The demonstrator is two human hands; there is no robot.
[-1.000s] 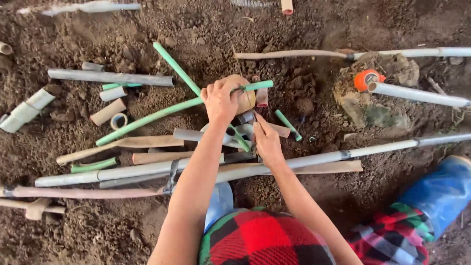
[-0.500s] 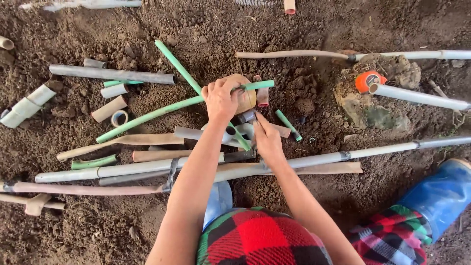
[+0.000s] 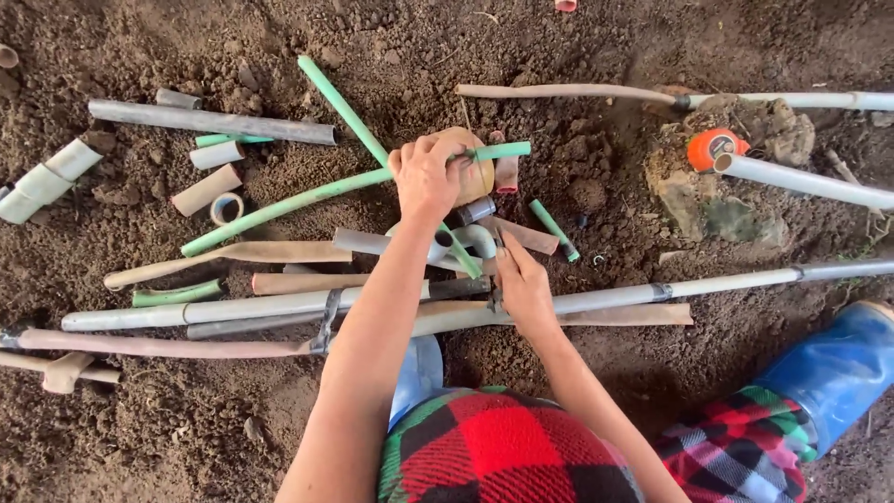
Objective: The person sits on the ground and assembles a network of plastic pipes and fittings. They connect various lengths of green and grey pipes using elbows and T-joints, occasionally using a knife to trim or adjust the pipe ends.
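A: Where does the long green pipe [image 3: 279, 205] lie from the hands?

B: Take the tan rounded lump [image 3: 470, 172] as the landmark. The pipe's long axis runs from just above the lump, down and away to its left, ending in the soil. The left hand [image 3: 426, 177] is the nearer one: it sits on the lump's left face, fingers curled over the pipe and the lump together, gripping.

A: And the right hand [image 3: 521, 284]?

B: Below the lump, fingers pinched on a small dark tool or piece; I cannot tell which. It rests by the grey elbow fitting [image 3: 475, 237], just under the lump.

A: Materials?

B: Smooth plastic pipe, green and round; dull grey pipes [image 3: 209, 119] left of the lump; an orange-capped white pipe [image 3: 801, 182] well to its right. Everything lies on crumbly dark soil [image 3: 596, 47].
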